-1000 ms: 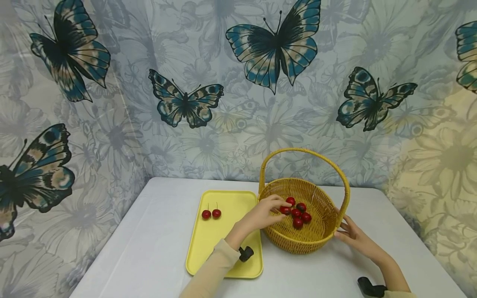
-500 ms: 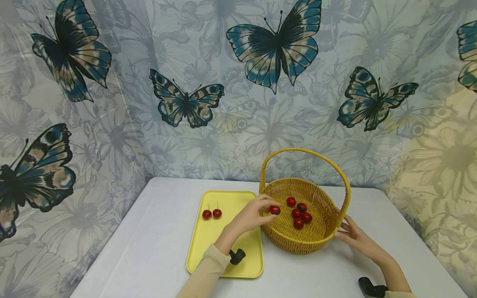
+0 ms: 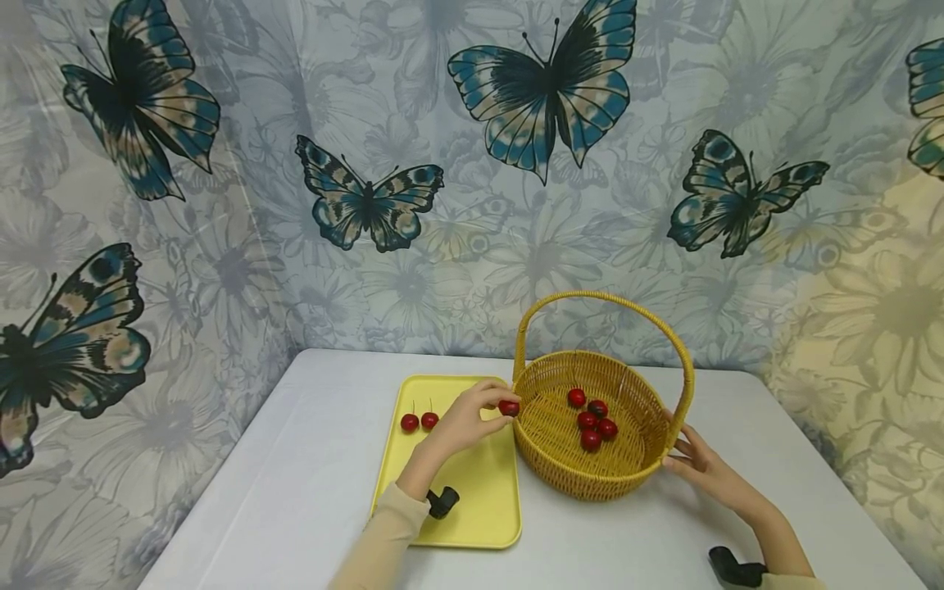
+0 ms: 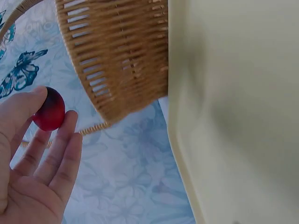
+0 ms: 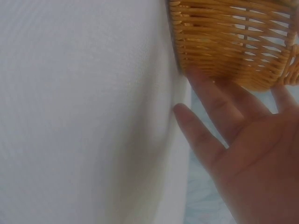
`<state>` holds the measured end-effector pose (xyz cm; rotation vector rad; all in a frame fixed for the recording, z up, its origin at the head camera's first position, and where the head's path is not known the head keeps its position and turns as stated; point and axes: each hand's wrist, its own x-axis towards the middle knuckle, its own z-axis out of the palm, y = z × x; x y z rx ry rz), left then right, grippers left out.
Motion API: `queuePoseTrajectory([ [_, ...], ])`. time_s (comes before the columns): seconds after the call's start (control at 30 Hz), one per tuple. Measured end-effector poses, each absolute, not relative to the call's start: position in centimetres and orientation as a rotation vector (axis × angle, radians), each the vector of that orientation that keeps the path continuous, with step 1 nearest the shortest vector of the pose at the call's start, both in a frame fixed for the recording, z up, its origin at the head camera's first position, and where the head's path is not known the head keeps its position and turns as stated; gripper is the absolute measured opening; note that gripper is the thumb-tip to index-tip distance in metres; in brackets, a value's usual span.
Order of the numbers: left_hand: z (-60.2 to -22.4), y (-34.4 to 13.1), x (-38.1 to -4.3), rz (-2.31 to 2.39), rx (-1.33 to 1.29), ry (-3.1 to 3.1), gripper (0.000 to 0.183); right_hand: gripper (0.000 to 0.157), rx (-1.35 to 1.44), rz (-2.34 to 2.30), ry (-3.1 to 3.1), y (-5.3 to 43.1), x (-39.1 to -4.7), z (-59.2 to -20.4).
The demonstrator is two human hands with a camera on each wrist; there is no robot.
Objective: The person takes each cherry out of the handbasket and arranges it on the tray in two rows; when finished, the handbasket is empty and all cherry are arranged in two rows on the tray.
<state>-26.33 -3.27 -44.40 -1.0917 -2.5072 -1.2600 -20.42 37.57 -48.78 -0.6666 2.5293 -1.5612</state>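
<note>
In the head view my left hand (image 3: 469, 419) pinches a dark red cherry (image 3: 509, 407) between thumb and fingertips, over the right side of the yellow tray (image 3: 479, 500) and right by the basket's left rim. The left wrist view shows the same cherry (image 4: 50, 109) held by the thumb and fingers, beside the woven wall. Several more cherries (image 3: 587, 420) lie inside the yellow wicker basket (image 3: 583, 483). Two cherries with stems (image 3: 419, 422) sit side by side on the tray's upper left. My right hand (image 3: 704, 471) touches the basket's right outer side, its fingers fairly straight against the weave (image 5: 233, 42).
A white-covered table (image 3: 295, 459) bears the tray and basket side by side. The basket's tall arched handle (image 3: 605, 297) rises over its opening. Behind stands a backdrop with butterflies (image 3: 546, 90). Black wrist mounts (image 3: 442, 501) sit on both forearms.
My left hand has lifted one cherry from the group in the basket and carried it left past the rim to over the tray. The right hand and the basket have stayed in place.
</note>
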Motion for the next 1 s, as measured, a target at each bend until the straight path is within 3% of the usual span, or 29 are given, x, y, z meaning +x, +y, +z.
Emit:
queuePoseTrajectory([
  [0.6,-45.3,-7.6,-28.3,-1.168,-1.009,-2.651,0.039,0.073,-0.632,-1.563,2.512,37.4,-20.4,-48.6],
  [1.0,-46.4,-9.4,-29.3,-1.192,-0.904,-2.732,0.035,0.073,-0.671,-1.579,2.516,37.4,-20.3,-48.6],
])
